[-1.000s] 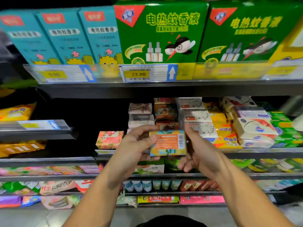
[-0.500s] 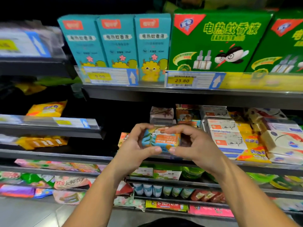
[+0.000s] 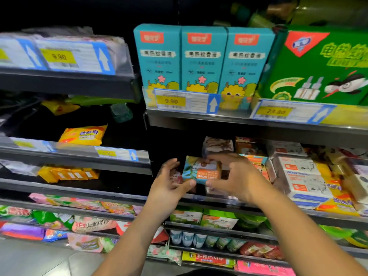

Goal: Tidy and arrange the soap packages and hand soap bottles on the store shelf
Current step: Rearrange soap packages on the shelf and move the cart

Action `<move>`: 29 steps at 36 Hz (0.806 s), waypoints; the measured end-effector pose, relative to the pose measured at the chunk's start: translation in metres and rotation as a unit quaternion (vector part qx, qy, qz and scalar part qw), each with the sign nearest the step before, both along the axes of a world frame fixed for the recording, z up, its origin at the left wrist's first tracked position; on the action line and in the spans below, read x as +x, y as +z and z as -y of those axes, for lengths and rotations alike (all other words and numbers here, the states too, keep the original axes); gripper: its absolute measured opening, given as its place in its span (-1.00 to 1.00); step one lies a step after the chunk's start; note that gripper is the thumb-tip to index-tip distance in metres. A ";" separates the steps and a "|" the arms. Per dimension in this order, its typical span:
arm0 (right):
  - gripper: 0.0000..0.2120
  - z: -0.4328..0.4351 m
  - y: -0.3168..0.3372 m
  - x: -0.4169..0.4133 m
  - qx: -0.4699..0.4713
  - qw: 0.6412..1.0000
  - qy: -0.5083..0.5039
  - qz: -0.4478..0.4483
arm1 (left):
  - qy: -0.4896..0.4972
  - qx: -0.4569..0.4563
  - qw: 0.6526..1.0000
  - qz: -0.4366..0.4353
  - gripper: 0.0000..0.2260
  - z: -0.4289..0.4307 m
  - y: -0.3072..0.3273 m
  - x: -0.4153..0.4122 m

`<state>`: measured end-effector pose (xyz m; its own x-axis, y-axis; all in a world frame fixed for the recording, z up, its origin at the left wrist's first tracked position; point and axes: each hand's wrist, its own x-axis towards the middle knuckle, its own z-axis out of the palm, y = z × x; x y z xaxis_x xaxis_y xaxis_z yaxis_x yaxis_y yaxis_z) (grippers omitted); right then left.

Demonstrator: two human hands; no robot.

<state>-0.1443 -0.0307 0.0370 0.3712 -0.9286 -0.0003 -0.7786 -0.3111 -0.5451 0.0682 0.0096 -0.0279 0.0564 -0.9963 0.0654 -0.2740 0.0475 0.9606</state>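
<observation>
**Placing a soap package on the shelf**

Pinching the soap package top and bottom between the curled fingers and thumb of the right hand. Steadying with the left hand, loosely spread, thumb against the lower corner. Holding it above the front of the shelf, label upside down, left of the white soap boxes. Next, probably: turn upright, set down square, line up with neighbours.

Teal-and-orange Goat Soap package: label upside down, long edge level, held left of the white Goat Soap boxes. Right hand pinches it, fingers on top, thumb beneath. Left hand: thumb at lower left corner, fingers spread.

Matching teal-orange packs: stacked just left of white boxes. Yellow soap packs: touching white boxes' right side.
</observation>
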 end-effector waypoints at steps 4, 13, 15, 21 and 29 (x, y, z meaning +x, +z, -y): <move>-0.36 0.017 -0.005 0.005 -0.042 0.999 -0.001 -0.012 | -0.015 -0.036 0.928 0.372 -0.41 0.001 -0.014 0.017; -0.41 0.058 -0.014 0.047 -0.009 0.994 -0.008 -0.113 | -0.086 -0.028 0.847 0.524 -0.43 -0.014 -0.025 0.015; -0.40 0.066 -0.015 0.057 0.001 0.990 0.000 -0.144 | -0.101 -0.018 0.835 0.541 -0.43 -0.015 -0.022 0.015; -0.35 0.086 -0.026 0.072 0.080 0.978 0.029 -0.190 | -0.124 -0.002 0.829 0.546 -0.38 -0.015 -0.018 0.019; -0.57 0.095 -0.031 0.094 0.086 0.968 0.052 -0.230 | -0.152 0.020 0.815 0.559 -0.30 -0.012 -0.019 0.022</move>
